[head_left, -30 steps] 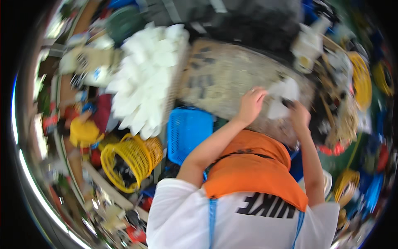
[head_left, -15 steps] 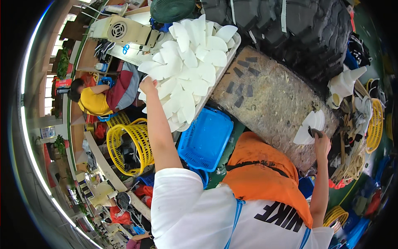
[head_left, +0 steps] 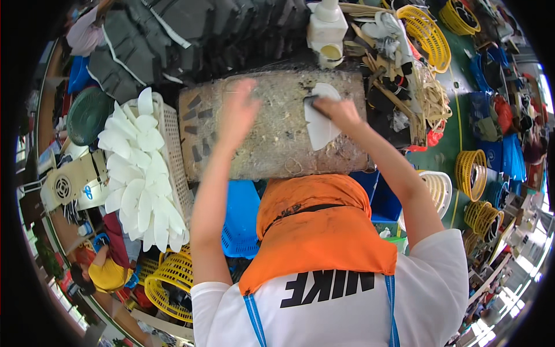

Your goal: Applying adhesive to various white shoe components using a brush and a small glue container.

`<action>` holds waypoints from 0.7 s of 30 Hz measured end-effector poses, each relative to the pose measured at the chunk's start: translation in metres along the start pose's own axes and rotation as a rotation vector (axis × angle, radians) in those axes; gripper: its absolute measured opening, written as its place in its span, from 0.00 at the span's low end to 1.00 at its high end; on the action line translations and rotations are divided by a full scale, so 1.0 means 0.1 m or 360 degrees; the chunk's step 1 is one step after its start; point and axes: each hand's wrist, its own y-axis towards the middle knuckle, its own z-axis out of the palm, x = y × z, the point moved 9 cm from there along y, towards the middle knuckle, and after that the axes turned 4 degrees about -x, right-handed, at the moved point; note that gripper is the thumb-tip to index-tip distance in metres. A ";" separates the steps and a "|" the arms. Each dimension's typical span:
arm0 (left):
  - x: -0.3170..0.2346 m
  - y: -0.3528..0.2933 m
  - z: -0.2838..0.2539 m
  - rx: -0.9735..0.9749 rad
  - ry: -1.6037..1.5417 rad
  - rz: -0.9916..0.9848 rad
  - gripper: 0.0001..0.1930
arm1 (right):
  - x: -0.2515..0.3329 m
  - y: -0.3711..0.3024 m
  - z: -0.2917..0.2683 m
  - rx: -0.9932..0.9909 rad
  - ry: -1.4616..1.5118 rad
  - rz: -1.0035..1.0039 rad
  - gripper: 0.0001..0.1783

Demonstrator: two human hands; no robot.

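Over the stained work board (head_left: 277,156) my left hand (head_left: 241,107) is raised, smeared by motion. Whether it holds anything does not show. My right hand (head_left: 342,113) is closed on a small dark object (head_left: 312,103), whose kind is not clear. It lies against white curved sheet pieces (head_left: 321,127) at the board's right side. Several small dark grey tapered pieces (head_left: 193,103) lie spread along the board's left end. A heaped pile of similar white pieces (head_left: 141,168) fills a white plastic basket (head_left: 172,133) left of the board.
Stacked black sheets (head_left: 219,34) rise behind the board. A white container (head_left: 328,29) with a round opening stands at its back right corner, beside scrap strips (head_left: 399,75). A blue basket (head_left: 240,214) sits below the front edge. Yellow baskets (head_left: 170,283) stand lower left; a seated person (head_left: 107,269) is farther left.
The view has turned. My left hand has moved from the white pile to above the board. My right hand stays at the white pieces with the dark object.
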 end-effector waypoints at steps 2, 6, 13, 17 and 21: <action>-0.24 0.01 1.00 0.0525 0.0227 0.0118 0.24 | 0.16 -0.43 0.19 0.0466 -0.0198 0.0031 0.22; -0.31 -0.04 1.72 0.0522 0.0543 0.0308 0.27 | 0.22 -0.72 -0.05 0.0444 0.0284 -0.0018 0.15; -0.61 -0.03 1.51 0.0393 0.0449 -0.0057 0.08 | -1.27 0.58 -0.66 -0.0539 0.0231 0.0821 0.12; -1.09 -0.26 0.98 0.0117 0.0246 0.0104 0.07 | -1.36 0.83 -0.62 -0.0334 0.0050 0.0767 0.13; -1.10 -0.71 1.07 0.0041 0.0359 0.0545 0.08 | -1.30 0.42 -0.58 -0.0426 0.0549 0.0909 0.16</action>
